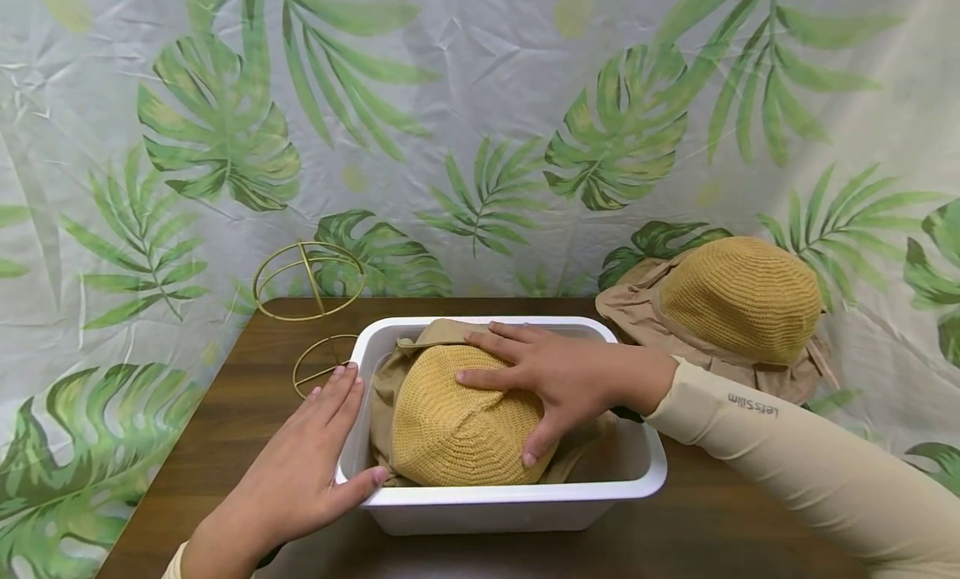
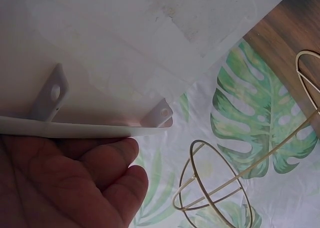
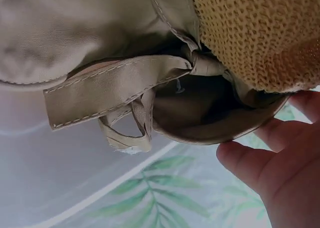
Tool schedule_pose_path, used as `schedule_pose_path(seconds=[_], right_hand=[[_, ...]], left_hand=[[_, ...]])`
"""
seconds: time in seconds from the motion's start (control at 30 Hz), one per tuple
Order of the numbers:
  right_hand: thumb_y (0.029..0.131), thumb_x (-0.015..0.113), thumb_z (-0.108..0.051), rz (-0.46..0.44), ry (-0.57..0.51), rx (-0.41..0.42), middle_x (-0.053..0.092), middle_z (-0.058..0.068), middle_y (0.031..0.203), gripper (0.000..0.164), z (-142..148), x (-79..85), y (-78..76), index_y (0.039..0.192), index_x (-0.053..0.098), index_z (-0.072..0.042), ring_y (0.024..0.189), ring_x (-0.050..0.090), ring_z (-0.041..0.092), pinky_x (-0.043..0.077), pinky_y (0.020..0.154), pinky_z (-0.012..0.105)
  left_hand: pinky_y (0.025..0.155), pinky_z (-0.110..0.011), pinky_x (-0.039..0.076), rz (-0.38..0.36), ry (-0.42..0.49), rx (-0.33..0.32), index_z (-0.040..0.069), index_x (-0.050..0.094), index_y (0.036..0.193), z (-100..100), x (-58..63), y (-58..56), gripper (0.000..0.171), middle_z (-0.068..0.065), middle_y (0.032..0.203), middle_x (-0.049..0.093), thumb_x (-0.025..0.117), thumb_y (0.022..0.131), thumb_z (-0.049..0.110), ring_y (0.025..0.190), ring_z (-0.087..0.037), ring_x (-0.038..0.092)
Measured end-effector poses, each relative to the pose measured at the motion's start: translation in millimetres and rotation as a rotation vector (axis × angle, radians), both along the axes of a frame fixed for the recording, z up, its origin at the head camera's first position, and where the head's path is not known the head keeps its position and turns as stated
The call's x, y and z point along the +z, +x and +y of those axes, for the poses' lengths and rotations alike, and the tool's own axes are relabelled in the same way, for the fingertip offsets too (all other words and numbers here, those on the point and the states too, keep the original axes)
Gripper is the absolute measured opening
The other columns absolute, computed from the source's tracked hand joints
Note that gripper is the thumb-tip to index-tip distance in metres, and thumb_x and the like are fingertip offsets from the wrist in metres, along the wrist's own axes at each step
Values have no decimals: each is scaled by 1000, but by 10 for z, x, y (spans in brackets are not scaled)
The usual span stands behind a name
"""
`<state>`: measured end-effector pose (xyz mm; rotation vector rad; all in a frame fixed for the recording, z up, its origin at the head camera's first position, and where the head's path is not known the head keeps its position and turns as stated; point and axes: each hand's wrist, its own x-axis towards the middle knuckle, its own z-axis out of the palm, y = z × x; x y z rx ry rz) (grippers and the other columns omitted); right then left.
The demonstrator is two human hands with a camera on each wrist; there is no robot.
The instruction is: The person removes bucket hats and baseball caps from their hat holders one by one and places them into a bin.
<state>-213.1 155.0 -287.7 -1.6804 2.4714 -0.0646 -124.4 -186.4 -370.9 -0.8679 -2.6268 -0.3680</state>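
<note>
A sun hat [image 1: 442,425] with a yellow knitted crown and tan fabric brim lies inside a white plastic tub [image 1: 510,496]. My right hand [image 1: 566,379] rests on the hat with fingers spread, thumb low on the crown and the other fingers toward the back. In the right wrist view, fingertips [image 3: 237,160] are at the edge of the tan brim [image 3: 200,133], and a stitched strap [image 3: 115,90] hangs near it. At the tub's left rim, my left hand [image 1: 296,466] lies with extended fingers along it. The left wrist view has its fingers against the rim [image 2: 85,130].
Behind the tub on the left stands a gold wire stand [image 1: 309,279] with round hoops. Another yellow-and-tan hat [image 1: 742,300] sits at the back right of the brown wooden table [image 1: 225,446]. A leaf-print cloth [image 1: 480,87] hangs behind the table.
</note>
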Motion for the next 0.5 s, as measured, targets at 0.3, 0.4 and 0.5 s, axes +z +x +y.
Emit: schedule_pose_path(seconds=[0.3,0.4,0.5], right_hand=[[80,55,-80,-23,72,-14,1,10,166,98,-44,-155,-81,159,18,-36,150,6,40,15,117,57],[81,51,-81,4,106,-9,2,10,166,95,-65,-193,-93,159,18,-37,150,6,40,16,117,57],[82,48,-82,28,137,-4,4,9,166,94,-97,-233,-97,159,20,-37,149,8,40,19,115,60]], left_hand=[[121,-34,11,-1,14,-4,-12,41,145,-5,-11,-1,90,-24,156,31,61,89,56,146,-36,26],[121,-36,14,8,21,-6,-12,41,144,-5,-16,-7,90,-25,156,32,61,89,56,145,-37,27],[121,-34,12,13,21,-9,-12,41,144,-5,-19,-13,90,-25,155,32,61,89,56,145,-39,28]])
